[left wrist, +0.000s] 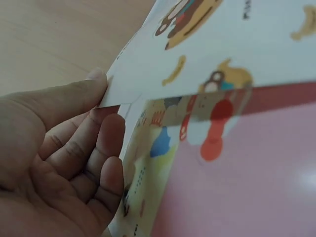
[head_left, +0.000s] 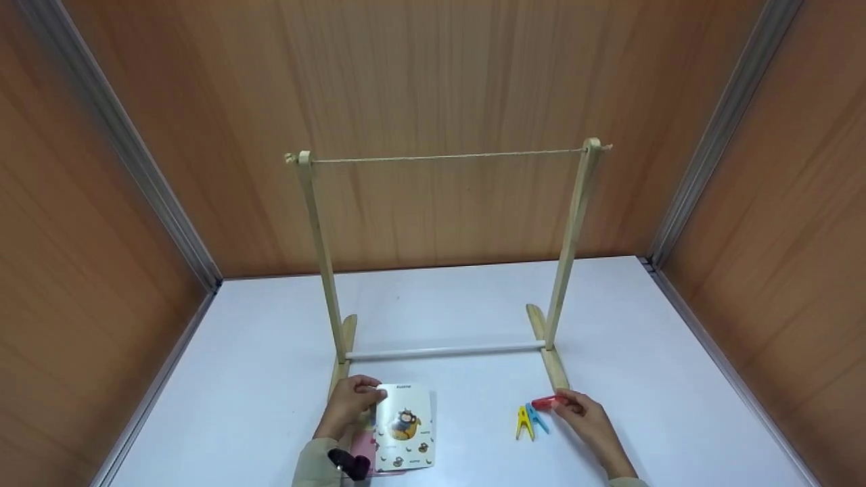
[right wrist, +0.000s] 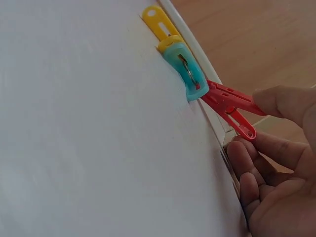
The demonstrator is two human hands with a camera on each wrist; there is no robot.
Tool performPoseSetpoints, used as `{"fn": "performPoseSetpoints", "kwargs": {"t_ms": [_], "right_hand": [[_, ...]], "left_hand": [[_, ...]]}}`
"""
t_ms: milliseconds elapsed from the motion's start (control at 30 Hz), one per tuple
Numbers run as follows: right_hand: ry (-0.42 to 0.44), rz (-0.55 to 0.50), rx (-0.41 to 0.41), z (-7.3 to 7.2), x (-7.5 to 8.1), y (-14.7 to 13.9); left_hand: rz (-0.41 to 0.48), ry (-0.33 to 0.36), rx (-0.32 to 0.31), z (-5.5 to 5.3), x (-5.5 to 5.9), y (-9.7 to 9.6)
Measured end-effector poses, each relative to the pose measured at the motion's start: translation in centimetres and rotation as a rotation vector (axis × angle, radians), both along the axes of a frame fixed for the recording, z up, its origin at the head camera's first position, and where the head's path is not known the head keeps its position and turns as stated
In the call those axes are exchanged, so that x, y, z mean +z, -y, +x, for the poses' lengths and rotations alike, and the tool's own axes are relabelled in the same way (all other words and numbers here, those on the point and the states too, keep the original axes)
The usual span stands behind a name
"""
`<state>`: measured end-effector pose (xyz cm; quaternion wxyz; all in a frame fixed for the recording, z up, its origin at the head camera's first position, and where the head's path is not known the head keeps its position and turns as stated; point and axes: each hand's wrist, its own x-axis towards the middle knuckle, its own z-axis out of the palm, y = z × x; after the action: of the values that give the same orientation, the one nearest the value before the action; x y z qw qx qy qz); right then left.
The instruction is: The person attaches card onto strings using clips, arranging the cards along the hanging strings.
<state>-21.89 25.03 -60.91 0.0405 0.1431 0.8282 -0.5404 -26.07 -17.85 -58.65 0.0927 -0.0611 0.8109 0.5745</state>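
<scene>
My left hand [head_left: 346, 408] pinches the edge of a white card [head_left: 404, 453] printed with a cartoon figure and small bananas, the thumb on its face in the left wrist view. Beneath that card lies a pink one [left wrist: 237, 168] with a patterned strip along its side. On the right, thumb and fingers of my right hand [head_left: 588, 426] hold a red clothespin [right wrist: 232, 101] by its handle ends. Its tip overlaps a blue clothespin [right wrist: 185, 69] in the right wrist view, and a yellow clothespin [right wrist: 160, 24] lies beside the blue one.
A wooden frame stands beyond the hands, with a left post [head_left: 320, 257], a right post [head_left: 572, 243], a string [head_left: 440, 157] tied across the top and a white bar [head_left: 443, 352] low down. Wooden panels [head_left: 440, 67] enclose the white table [head_left: 270, 338] at the back and sides.
</scene>
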Motion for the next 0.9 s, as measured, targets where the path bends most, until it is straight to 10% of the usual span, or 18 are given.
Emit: {"fn": "performPoseSetpoints", "kwargs": {"t_ms": [900], "right_hand": [[0.034,-0.171,-0.089,-0.1,0.6,0.1]], "left_hand": [[0.222,0.024,0.031,0.5,2.4,-2.1]]}}
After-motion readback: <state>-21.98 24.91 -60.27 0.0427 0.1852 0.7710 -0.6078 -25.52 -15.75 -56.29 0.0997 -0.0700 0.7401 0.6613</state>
